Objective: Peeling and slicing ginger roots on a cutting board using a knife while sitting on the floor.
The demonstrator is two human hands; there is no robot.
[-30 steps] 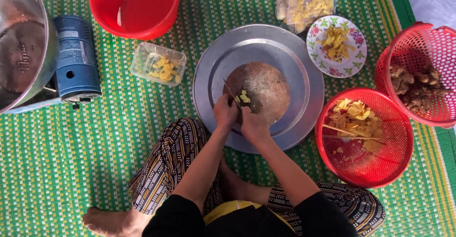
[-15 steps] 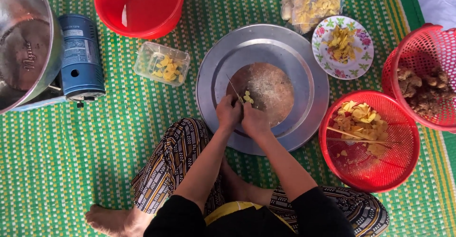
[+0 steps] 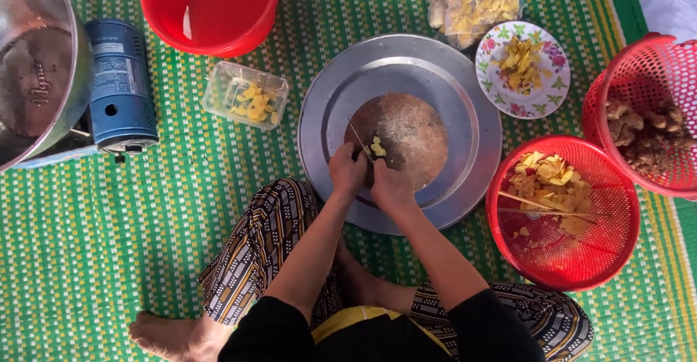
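Note:
A round brown wooden cutting board (image 3: 417,126) lies in a large round metal tray (image 3: 472,93) on the mat in front of me. Small yellow cut pieces (image 3: 377,148) sit on the board's near left part. My left hand (image 3: 347,171) is closed on a thin knife (image 3: 357,137) whose blade points up and left over the board. Just right of it, my right hand (image 3: 392,185) rests with curled fingers on the board, touching the yellow pieces; what lies under the fingers is hidden.
Right of the tray: a red mesh basket (image 3: 617,253) with yellow slices, another red basket (image 3: 646,64) with brown roots, and a flowered plate (image 3: 555,79). Behind: a plastic bag (image 3: 475,2), a red bucket (image 3: 160,13), a clear tub (image 3: 218,93). Left: a blue gas canister (image 3: 120,82) and a metal pot (image 3: 72,79).
Both hands stay together at the near left of the board, with only small shifts of the knife. The view has drifted slightly.

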